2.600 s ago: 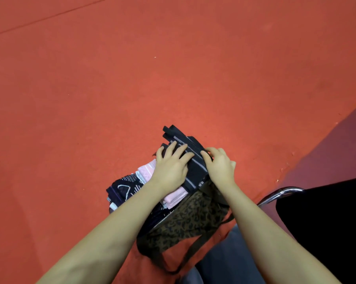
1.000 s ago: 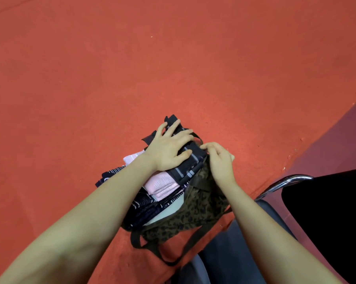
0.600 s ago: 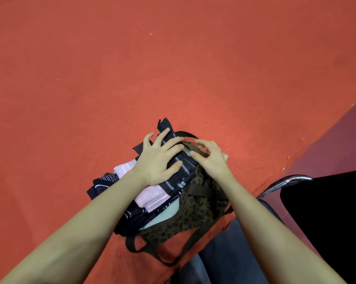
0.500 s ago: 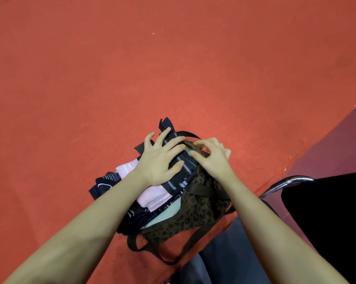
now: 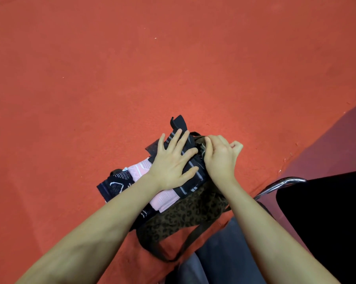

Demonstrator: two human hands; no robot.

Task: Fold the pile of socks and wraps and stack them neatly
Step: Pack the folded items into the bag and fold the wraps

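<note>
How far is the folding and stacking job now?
Done: folded pieces are stacked, pink sock under the black striped wrap. In hand: left hand presses the stack flat; right hand pinches the leopard bag edge. Left: nothing loose visible.

Legible text, labels, brands, numbers, signs: none. The dark sock at centre left of the frame carries white line markings, a pattern only, not readable as lettering. Grey stripes on the black wrap: plain bands, no characters.
</note>
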